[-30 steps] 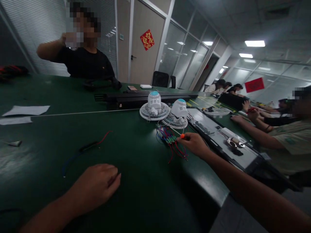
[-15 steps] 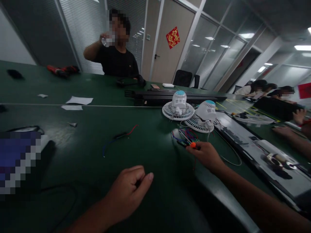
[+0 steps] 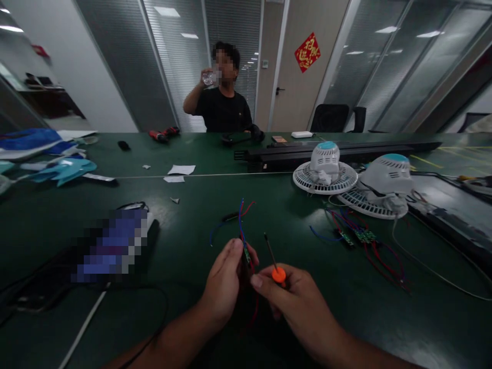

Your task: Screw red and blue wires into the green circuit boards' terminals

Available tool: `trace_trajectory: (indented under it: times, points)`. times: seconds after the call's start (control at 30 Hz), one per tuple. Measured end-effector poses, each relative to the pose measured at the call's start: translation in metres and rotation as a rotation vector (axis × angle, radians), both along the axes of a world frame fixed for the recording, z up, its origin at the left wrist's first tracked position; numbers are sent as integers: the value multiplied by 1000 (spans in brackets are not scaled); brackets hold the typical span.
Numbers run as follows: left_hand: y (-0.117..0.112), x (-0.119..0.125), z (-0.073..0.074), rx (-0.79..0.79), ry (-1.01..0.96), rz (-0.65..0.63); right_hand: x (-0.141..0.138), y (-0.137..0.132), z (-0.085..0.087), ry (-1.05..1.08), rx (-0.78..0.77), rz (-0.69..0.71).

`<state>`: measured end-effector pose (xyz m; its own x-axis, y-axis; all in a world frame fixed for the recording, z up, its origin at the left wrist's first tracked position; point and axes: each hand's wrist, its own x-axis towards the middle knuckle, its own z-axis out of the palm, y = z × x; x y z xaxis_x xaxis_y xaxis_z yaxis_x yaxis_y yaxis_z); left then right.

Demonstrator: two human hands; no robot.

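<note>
My left hand [image 3: 226, 274] is closed around a small green circuit board [image 3: 246, 254] that has red and blue wires. In my right hand [image 3: 298, 302] is a screwdriver [image 3: 278, 274] with an orange handle, its thin shaft pointing up and away. The right thumb is close to the board's lower end; whether it touches is unclear. Just beyond my hands lies a dark wired piece [image 3: 230, 216] with a red and a blue lead. To the right, more wired circuit boards [image 3: 363, 234] lie in a loose tangle on the green table [image 3: 184, 328].
Two white fan-like units [image 3: 325, 169] with blue tops stand at right, beside a long open panel [image 3: 438, 200]. Black bars [image 3: 346, 152] lie behind them. A pixelated phone-like device [image 3: 115, 246] and cables are at left. Across the table, a person [image 3: 223, 107] drinks.
My right hand has come back from the wired boards to the middle with the screwdriver. A circuit board is now in my left hand. The view has turned left.
</note>
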<state>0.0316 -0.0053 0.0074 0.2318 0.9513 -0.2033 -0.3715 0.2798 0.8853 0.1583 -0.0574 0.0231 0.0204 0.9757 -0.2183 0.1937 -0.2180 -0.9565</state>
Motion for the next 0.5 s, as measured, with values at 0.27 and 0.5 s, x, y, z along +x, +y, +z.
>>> trace_trajectory:
  times: [0.27,0.5]
  points:
    - [26,-14,-2,21,-16,-102,39,-22,-28,35,113,-10]
    - [37,-18,-10,55,52,-186,64,-26,-43,-262,403,-4]
